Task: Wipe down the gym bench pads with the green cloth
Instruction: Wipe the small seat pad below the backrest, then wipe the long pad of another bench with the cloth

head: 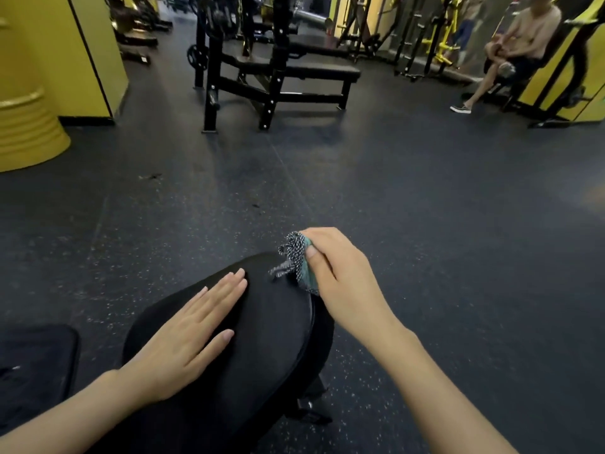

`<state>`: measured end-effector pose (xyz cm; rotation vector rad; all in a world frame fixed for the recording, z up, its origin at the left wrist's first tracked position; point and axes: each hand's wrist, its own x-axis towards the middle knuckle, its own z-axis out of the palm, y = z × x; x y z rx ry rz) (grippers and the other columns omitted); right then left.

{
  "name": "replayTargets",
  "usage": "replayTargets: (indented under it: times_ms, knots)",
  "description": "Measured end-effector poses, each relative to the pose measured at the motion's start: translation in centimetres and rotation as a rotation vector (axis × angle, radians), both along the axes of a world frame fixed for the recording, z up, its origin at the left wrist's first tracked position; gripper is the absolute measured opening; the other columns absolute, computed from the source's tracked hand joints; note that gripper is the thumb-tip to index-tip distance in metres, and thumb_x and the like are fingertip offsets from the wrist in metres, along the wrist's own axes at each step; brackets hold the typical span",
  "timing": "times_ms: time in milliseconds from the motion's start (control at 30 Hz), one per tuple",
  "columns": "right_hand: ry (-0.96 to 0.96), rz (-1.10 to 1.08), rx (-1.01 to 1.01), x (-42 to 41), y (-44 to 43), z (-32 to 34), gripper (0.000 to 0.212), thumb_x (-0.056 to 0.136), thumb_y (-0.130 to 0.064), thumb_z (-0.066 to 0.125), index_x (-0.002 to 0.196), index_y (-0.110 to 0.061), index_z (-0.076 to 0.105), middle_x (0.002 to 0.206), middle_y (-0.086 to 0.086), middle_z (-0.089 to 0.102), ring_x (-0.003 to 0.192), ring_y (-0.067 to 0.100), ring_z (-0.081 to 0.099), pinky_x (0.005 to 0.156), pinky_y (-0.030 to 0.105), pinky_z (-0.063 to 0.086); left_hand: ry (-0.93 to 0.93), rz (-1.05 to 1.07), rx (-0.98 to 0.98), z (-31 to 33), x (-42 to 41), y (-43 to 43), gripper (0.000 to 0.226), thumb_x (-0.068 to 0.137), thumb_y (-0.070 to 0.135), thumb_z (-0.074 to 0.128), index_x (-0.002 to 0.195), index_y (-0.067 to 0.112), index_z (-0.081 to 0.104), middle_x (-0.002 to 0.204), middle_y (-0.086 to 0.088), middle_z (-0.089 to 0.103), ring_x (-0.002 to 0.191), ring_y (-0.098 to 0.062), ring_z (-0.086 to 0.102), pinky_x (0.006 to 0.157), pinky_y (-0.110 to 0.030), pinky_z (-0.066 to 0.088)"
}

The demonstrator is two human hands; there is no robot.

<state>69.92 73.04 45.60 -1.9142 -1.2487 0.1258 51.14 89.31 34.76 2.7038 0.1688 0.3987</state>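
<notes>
Bench pad [263, 342], left hand [183, 342] flat on top; green cloth [302, 271] at edge

Bare forearms and bare hands, left hand [183, 342] and right hand [343, 276], with short nails.

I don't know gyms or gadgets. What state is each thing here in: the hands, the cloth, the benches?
left hand: flat on the bench pad, fingers straight.
right hand: holds the green cloth in its grip.
green cloth: bunched up, at the pad's far right edge.
bench pad: black, under the left hand.
far bench: nobody on it.
person: seated, far right.
</notes>
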Motion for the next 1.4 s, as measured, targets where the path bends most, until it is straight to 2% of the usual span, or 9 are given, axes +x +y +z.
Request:
replayTargets:
  times_ms: [200,300,467,600,800,967,1100,1300,1400]
  knots:
    - [0.157,-0.001,0.003,2.0,-0.3,6.6,0.031,0.103,-0.010,0.041,0.121,-0.020,0.064,0.100,-0.017,0.056,0.096,-0.009,0.052,0.082,0.003,0.034,-0.054,0.084,-0.156,7.6,3.5,-0.5,0.063,0.099,0.044,0.034,0.158,0.033,0.014,0.164,0.021,0.012,0.151,-0.003,0.016,0.121,-0.023,0.014]
    - [0.188,0.018,0.000,3.1,-0.4,10.9,0.031,0.103,-0.011,0.042,0.122,-0.020,0.064,0.104,-0.012,0.060,0.099,-0.003,0.054,0.084,0.005,0.035,-0.125,0.107,-0.277,13.4,6.0,-1.2,0.061,0.098,0.045,0.038,0.155,0.032,0.025,0.159,0.023,0.025,0.147,-0.001,0.024,0.117,-0.013,0.017]
    - [0.205,0.042,-0.012,5.0,-0.3,17.7,0.029,0.103,-0.014,0.044,0.122,-0.021,0.064,0.106,-0.009,0.061,0.099,0.003,0.056,0.083,0.009,0.039,-0.238,0.069,-0.525,23.0,9.7,-3.1,0.049,0.097,0.046,0.043,0.142,0.025,0.047,0.138,0.012,0.055,0.133,-0.013,0.050,0.108,-0.025,0.039]
    - [0.224,0.025,0.008,6.4,-0.7,22.3,0.023,0.100,-0.015,0.050,0.117,-0.021,0.064,0.107,-0.009,0.061,0.101,0.006,0.058,0.089,0.024,0.047,-0.258,0.071,-0.653,29.2,12.6,-5.0,0.040,0.088,0.050,0.053,0.124,0.032,0.058,0.119,0.016,0.065,0.117,-0.010,0.060,0.098,-0.023,0.046]
    - [0.249,-0.005,0.032,9.5,-2.6,30.7,0.012,0.093,-0.018,0.063,0.104,-0.021,0.064,0.103,-0.011,0.065,0.096,0.003,0.060,0.086,0.027,0.049,-0.272,0.061,-0.722,37.8,16.5,-6.3,0.034,0.085,0.038,0.076,0.115,0.034,0.061,0.103,0.016,0.070,0.098,-0.004,0.066,0.083,-0.021,0.052]
    - [0.227,-0.050,0.032,11.7,-4.8,37.4,0.016,0.085,-0.019,0.073,0.096,-0.018,0.061,0.095,-0.004,0.064,0.090,0.009,0.058,0.081,0.025,0.047,-0.267,0.021,-0.721,44.3,19.1,-7.4,0.030,0.087,0.023,0.073,0.116,0.030,0.064,0.106,0.002,0.072,0.101,-0.014,0.068,0.091,-0.030,0.055]
    - [0.216,-0.078,0.045,13.0,-6.3,41.3,0.021,0.082,-0.022,0.076,0.087,-0.018,0.056,0.091,0.000,0.064,0.088,0.015,0.058,0.080,0.030,0.047,-0.262,-0.021,-0.693,48.4,20.5,-8.2,0.023,0.089,0.013,0.068,0.109,0.025,0.067,0.100,0.014,0.074,0.093,-0.003,0.069,0.083,-0.019,0.054]
    - [0.216,-0.131,0.039,13.9,-7.9,44.5,0.027,0.082,-0.021,0.077,0.073,-0.021,0.051,0.087,0.004,0.068,0.086,0.019,0.063,0.081,0.040,0.052,-0.242,-0.020,-0.651,51.8,21.7,-7.6,0.007,0.089,0.020,0.070,0.094,0.025,0.070,0.088,0.005,0.073,0.080,-0.007,0.065,0.077,-0.035,0.053]
    - [0.210,-0.153,0.028,14.0,-8.2,45.5,0.026,0.080,-0.023,0.078,0.074,-0.018,0.054,0.086,0.002,0.067,0.085,0.016,0.062,0.080,0.038,0.049,-0.205,-0.098,-0.646,53.4,22.2,-7.1,0.004,0.091,0.026,0.069,0.094,0.024,0.071,0.086,0.000,0.071,0.074,-0.004,0.060,0.069,-0.025,0.048]
